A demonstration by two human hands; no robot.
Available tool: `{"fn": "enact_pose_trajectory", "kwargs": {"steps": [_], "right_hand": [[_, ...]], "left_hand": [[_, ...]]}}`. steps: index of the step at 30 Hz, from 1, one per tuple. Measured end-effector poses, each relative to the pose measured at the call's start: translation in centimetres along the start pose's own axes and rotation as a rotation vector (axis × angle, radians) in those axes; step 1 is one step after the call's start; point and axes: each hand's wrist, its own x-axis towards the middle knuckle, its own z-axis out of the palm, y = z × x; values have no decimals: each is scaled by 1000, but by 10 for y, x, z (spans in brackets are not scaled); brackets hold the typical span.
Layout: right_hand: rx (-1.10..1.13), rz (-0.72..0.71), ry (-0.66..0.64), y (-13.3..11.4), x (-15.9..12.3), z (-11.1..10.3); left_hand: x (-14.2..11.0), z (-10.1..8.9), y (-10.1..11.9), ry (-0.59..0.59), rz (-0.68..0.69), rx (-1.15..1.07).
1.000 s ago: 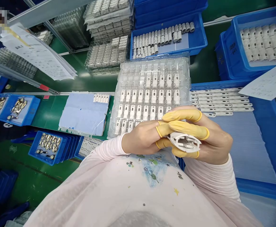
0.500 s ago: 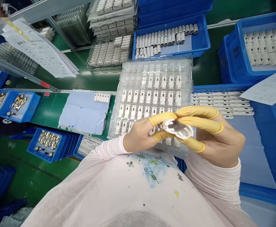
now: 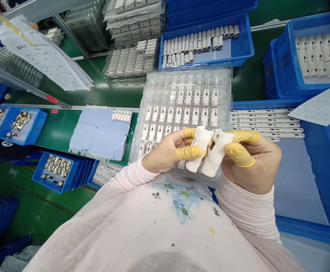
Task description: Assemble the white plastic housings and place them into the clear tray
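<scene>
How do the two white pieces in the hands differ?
The left-hand white plastic piece shows a plain face; the right-hand white plastic piece shows a dark slot near its top. The left hand holds the first from its left side, the right hand holds the second from its right. Both are white, elongated.

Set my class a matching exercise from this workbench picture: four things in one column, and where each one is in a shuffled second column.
Things:
1. yellow finger cots
2. white plastic pieces
3. gold metal parts
4. paper note

Places:
A. held by left hand and right hand
B. on the rim of the right blue bin
C. in the left blue bin
D. on the fingertips

Pairs: 1-D, 2-A, 3-C, 4-B
</scene>
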Motion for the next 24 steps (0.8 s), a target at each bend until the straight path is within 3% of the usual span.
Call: {"fn": "enact_pose_trajectory", "kwargs": {"steps": [3, 8, 17, 24], "right_hand": [[68, 108, 46, -5, 1, 10], [80, 98, 91, -4, 1, 17], [114, 164, 61, -5, 0, 16], [102, 172, 66, -5, 1, 15]], "left_hand": [[4, 1, 0, -20, -50, -61], [6, -2, -2, -29, -53, -28], [4, -8, -8, -37, -52, -23], [4, -8, -7, -22, 13, 146]]}}
